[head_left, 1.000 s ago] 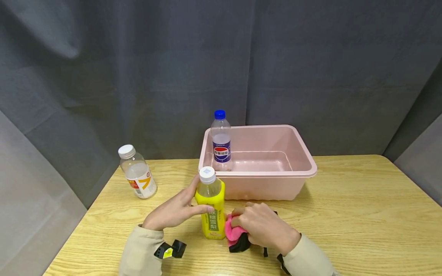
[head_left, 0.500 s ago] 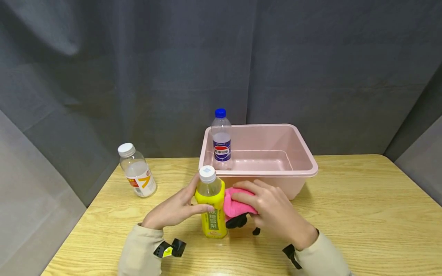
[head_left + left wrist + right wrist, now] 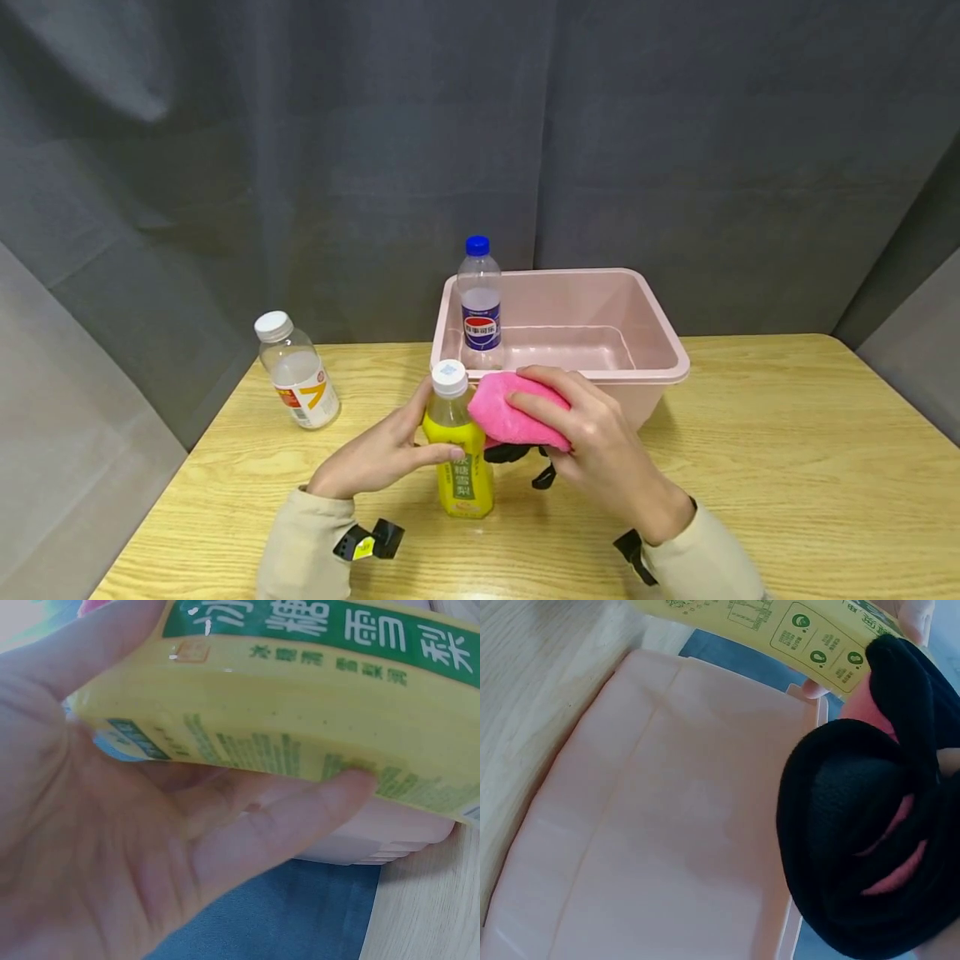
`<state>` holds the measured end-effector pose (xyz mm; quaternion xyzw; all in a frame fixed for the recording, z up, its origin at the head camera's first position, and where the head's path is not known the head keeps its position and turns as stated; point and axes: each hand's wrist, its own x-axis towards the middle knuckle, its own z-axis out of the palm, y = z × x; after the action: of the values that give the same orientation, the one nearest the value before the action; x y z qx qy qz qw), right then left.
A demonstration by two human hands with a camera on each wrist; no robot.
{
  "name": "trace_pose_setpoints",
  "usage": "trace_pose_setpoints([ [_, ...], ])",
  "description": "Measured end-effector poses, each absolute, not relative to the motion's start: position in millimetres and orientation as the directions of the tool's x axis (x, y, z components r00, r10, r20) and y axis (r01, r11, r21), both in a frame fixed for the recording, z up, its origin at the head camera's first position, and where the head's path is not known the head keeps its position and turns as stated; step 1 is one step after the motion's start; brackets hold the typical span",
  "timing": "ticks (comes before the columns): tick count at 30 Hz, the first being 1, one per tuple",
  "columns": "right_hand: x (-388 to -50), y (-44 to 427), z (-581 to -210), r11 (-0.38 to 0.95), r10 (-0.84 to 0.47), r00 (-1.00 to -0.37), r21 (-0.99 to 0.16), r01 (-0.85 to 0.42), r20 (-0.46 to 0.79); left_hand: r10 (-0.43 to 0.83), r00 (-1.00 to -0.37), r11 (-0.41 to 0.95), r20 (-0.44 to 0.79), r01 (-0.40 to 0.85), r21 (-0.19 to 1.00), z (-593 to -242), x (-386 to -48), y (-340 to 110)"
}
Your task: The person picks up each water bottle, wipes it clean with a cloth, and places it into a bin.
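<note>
A yellow-labelled drink bottle [image 3: 467, 486] with a white cap stands upright on the table. My left hand [image 3: 375, 461] grips it from the left, thumb across the front. In the left wrist view, fingers [image 3: 285, 836] lie along the label of the bottle [image 3: 300, 712]. My right hand [image 3: 603, 442] holds a bunched pink cloth [image 3: 513, 408] to the bottle's upper right side, near its shoulder. The right wrist view shows the cloth's black folds [image 3: 832, 825] close by the bottle [image 3: 795, 645]; part of the contact is hidden.
Behind the hands sits a pink plastic basin [image 3: 570, 379], with a blue-capped Pepsi bottle [image 3: 482, 325] upright inside at its left. A clear white-capped bottle [image 3: 306, 379] stands on the wooden table [image 3: 780, 467] at left. A dark curtain [image 3: 675, 150] hangs behind.
My right hand has moved the cloth up along the bottle's right side, from near its base to its shoulder. The left hand and bottle have stayed in place.
</note>
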<state>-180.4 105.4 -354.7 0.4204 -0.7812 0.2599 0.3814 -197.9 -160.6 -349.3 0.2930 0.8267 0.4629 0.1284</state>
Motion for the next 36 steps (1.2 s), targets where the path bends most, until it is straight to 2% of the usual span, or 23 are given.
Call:
trace_pose_setpoints([
  [5, -178.5, 106.7, -353.5, 0.540, -0.575, -0.361, 0.009, -0.842, 0.734, 0.593, -0.804, 0.408, 0.056, 0.360, 0.839, -348.6, -197.1, -161.0],
  [11, -177.6, 103.0, -362.5, 0.547, -0.743, -0.413, 0.122, -0.828, 0.527, 0.576, -0.817, 0.432, 0.034, 0.340, 0.835, -347.9, -196.3, -160.8],
  [14, -177.0, 97.7, -373.1, 0.551, -0.788, -0.468, 0.119, -0.826, 0.399, 0.578, -0.815, 0.429, 0.037, 0.342, 0.836, -347.5, -196.5, -160.4],
  [18, -176.5, 90.7, -389.1, 0.549, -0.818, -0.507, 0.106, -0.829, 0.270, 0.583, -0.811, 0.425, 0.055, 0.361, 0.830, -347.1, -196.8, -159.8],
  [21, -175.7, 88.7, -395.6, 0.547, -0.825, -0.511, 0.112, -0.830, 0.243, 0.581, -0.811, 0.430, 0.062, 0.371, 0.823, -347.3, -196.5, -160.0],
  [36, -176.5, 91.8, -393.1, 0.553, -0.815, -0.517, 0.082, -0.829, 0.262, 0.575, -0.817, 0.432, 0.044, 0.349, 0.831, -347.4, -196.3, -159.4],
])
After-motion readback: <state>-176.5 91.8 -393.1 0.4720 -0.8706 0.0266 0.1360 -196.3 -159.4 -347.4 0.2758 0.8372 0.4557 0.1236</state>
